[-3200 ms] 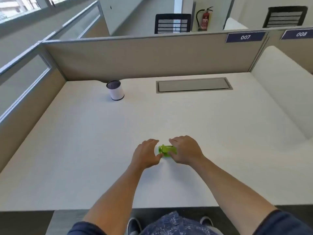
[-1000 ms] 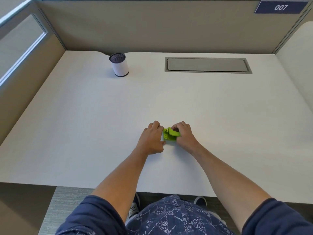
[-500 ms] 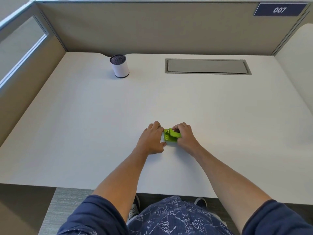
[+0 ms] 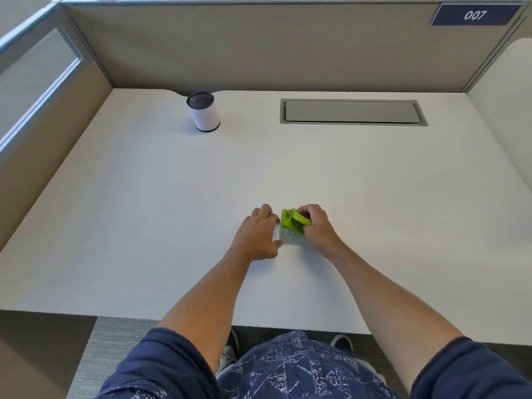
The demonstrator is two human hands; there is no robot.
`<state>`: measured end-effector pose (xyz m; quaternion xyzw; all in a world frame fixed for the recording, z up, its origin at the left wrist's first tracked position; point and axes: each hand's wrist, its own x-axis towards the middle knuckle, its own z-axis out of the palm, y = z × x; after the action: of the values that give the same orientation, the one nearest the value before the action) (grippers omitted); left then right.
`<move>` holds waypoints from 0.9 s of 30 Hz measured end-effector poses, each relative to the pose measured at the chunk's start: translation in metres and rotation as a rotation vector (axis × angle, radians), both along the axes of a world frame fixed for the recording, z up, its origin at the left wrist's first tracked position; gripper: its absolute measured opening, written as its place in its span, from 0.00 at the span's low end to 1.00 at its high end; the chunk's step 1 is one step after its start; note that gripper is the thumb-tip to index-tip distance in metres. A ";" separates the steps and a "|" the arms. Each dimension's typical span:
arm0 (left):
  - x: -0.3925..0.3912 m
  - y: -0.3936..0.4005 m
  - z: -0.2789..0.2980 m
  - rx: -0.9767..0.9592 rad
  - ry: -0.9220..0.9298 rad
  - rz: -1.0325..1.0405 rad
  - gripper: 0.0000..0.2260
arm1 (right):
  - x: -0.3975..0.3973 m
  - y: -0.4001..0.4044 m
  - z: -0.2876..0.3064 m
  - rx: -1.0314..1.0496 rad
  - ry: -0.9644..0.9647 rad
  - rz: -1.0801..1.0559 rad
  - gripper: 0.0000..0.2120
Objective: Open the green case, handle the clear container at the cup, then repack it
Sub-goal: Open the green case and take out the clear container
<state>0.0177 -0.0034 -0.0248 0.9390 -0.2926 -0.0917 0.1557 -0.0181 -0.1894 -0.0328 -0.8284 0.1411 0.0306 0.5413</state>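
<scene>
A wide, matte white desk top [image 4: 138,214] fills most of the frame, boxed in by smooth beige fabric partition panels [image 4: 259,50] along the top and down the upper left, with its near edge running across the lower third of the picture above a strip of grey carpet. Nearly all of the surface lies bare: open room spreads to the left, right and far side of the hands, which work near the centre, a little toward the lower right. There the small bright green hard-plastic case [image 4: 293,221] sits on the desk, its lid tilted up. The right hand [image 4: 318,230] curls over it from the right, fingers closed on the green lid. The left hand [image 4: 257,236] rests knuckles-up just beside it, fingers drawn together against the left edge of the small clear, glossy plastic container [image 4: 289,236], which shows pale and rectangular below the green lid between the two hands. Well apart, in the upper left of the desk, the cylindrical white cup with a dark mesh-like top [image 4: 203,116] stands upright near the back edge. To its right a long grey rectangular cable flap [image 4: 352,112] lies flush in the desk. A dark blue plate reading 007 [image 4: 475,15] sits in the upper right corner.
</scene>
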 end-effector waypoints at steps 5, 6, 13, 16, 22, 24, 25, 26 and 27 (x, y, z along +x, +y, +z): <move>0.000 0.000 0.002 0.008 0.003 -0.003 0.27 | 0.000 -0.006 0.005 0.136 0.028 -0.077 0.12; 0.000 0.000 0.002 0.010 0.005 -0.003 0.27 | 0.000 -0.007 0.006 0.161 0.033 -0.094 0.11; -0.001 0.000 0.004 0.009 0.011 0.001 0.27 | 0.000 -0.023 0.007 0.336 0.037 -0.249 0.08; -0.001 0.000 0.005 0.016 0.018 0.001 0.27 | 0.000 -0.032 0.008 0.428 0.024 -0.303 0.08; -0.001 0.000 0.006 0.024 0.021 -0.001 0.27 | -0.008 -0.045 0.005 0.579 0.014 -0.364 0.13; -0.001 -0.001 0.006 0.024 0.022 0.000 0.27 | -0.010 -0.047 0.003 0.643 0.025 -0.390 0.13; -0.001 -0.001 0.007 0.025 0.023 0.000 0.27 | -0.010 -0.047 0.002 0.674 0.033 -0.402 0.13; -0.001 -0.001 0.007 0.026 0.023 0.000 0.27 | -0.010 -0.048 0.000 0.700 0.040 -0.405 0.13; -0.001 -0.001 0.007 0.026 0.024 0.000 0.27 | -0.010 -0.049 0.000 0.718 0.049 -0.397 0.12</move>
<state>0.0165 -0.0044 -0.0178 0.9398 -0.2896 -0.1070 0.1468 -0.0282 -0.2382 -0.0331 -0.5424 0.2916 -0.0075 0.7878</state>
